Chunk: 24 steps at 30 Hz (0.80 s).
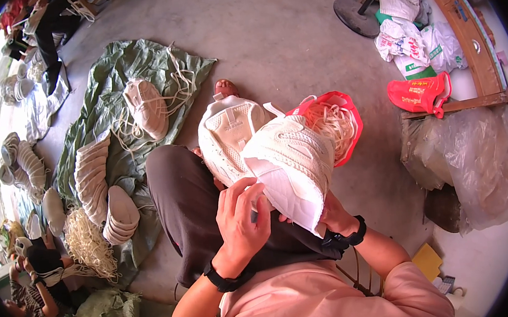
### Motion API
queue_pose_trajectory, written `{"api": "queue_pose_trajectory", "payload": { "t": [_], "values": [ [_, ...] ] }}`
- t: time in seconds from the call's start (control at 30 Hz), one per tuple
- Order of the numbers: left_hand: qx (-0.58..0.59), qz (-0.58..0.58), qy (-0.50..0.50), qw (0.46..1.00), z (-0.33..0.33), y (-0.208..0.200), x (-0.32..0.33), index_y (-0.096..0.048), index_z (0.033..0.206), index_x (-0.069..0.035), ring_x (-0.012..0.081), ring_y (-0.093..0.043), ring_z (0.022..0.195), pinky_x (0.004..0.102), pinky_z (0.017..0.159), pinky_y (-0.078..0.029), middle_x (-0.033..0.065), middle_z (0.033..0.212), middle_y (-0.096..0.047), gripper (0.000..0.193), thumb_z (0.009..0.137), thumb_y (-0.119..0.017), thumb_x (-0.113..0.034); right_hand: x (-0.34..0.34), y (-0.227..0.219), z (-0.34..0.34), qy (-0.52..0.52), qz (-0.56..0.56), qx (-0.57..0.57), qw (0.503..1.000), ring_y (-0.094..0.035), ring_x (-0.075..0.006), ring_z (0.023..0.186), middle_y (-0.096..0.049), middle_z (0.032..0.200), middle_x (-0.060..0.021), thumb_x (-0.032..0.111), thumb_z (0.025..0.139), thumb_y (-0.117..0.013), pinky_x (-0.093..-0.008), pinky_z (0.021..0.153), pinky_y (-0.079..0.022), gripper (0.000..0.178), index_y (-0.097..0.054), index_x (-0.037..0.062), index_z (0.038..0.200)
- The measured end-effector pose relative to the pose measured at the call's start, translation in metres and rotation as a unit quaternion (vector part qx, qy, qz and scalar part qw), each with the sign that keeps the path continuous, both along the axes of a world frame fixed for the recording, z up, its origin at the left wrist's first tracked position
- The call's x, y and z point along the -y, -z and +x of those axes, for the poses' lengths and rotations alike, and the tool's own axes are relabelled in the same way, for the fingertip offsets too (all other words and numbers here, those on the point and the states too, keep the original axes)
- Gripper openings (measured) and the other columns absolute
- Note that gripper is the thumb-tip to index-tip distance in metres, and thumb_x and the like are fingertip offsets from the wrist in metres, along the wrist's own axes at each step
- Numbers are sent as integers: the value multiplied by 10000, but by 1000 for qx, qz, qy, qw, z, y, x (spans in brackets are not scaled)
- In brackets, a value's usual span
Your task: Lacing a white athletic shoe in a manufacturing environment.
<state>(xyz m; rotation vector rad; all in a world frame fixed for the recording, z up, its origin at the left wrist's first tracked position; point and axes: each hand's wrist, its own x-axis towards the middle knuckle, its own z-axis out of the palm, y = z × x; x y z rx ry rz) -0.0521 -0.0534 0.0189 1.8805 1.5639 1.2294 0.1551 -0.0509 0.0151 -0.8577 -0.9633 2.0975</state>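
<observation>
A cream woven shoe upper (pixel 293 148), its white lining (pixel 288 195) turned toward me, is tilted over my lap. My right hand (pixel 337 214) grips it from beneath at the right edge; the upper hides part of the fingers. At its left edge, my left hand (pixel 242 214) has its fingers curled in a pinch. A small greyish bit shows between them, too small to name. Just beyond lies another cream shoe upper (pixel 230 133), partly covered by the first. To the right, a red bag (pixel 355 130) holds a bundle of pale laces (pixel 335 127).
On the left, a green sheet (pixel 93 113) bears a laced shoe (pixel 146 108), stacked uppers (pixel 93 180) and a heap of laces (pixel 87 238). Other people (pixel 40 289) sit at the left edge. A wooden frame (pixel 463 105) with plastic bags (pixel 417 48) stands right, beside clear plastic sacks (pixel 483 161).
</observation>
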Motion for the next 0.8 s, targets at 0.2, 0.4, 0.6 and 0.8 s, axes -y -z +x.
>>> {"api": "queue_pose_trajectory", "payload": {
  "t": [0.2,0.4,0.6,0.8],
  "values": [
    [-21,15,3,1000,0,1,-5,-609,1033,-39,315,-622,923,384,808,-494,145,1114,-647,326,730,-647,75,-1,-1,0,-3,1,2,1000,-662,-228,1026,-596,1250,-140,643,779,-724,-362,902,-523,967,-397,-11,1412],
    [-48,0,17,999,3,3,-5,-605,1035,-45,317,-623,915,389,800,-494,134,1139,-647,318,739,-641,66,-1,-1,1,-4,-11,4,1000,-662,-228,1028,-600,1240,-135,655,762,-730,-357,901,-520,986,-393,-6,1412],
    [-31,-3,20,999,4,3,-6,-608,1034,-48,315,-610,873,392,772,-494,125,1068,-643,339,725,-646,86,-1,-1,2,-7,-9,8,1000,-659,-223,1029,-599,1241,-126,663,753,-732,-352,902,-518,991,-396,-4,1405],
    [31,2,-18,999,3,6,-2,-613,1015,-30,226,-594,806,301,657,-483,120,1006,-626,300,750,-649,107,-2,-2,0,-5,-3,8,1000,-657,-219,1028,-598,1239,-123,665,756,-728,-354,903,-519,999,-383,-4,1413]
  ]
}}
